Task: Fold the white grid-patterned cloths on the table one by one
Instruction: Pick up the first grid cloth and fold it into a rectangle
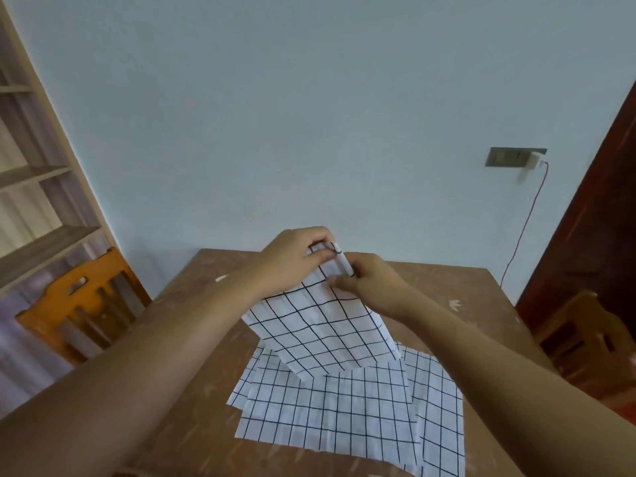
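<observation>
Though limp, gridded cloth [320, 325] between hands [292, 256] [375, 284]

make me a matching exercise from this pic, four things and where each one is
1 lifted cloth
2 flat cloths
3 orange chair
4 white charger

a plugged in on the wall
b pinched by left hand and right hand
c left of the table
d spread on the table

Pairs: 1-b, 2-d, 3-c, 4-a

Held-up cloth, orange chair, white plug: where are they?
Held-up cloth [320, 328]: head view, hanging middle.
Orange chair [51, 299]: head view, top rail.
White plug [537, 160]: head view, its body.
</observation>
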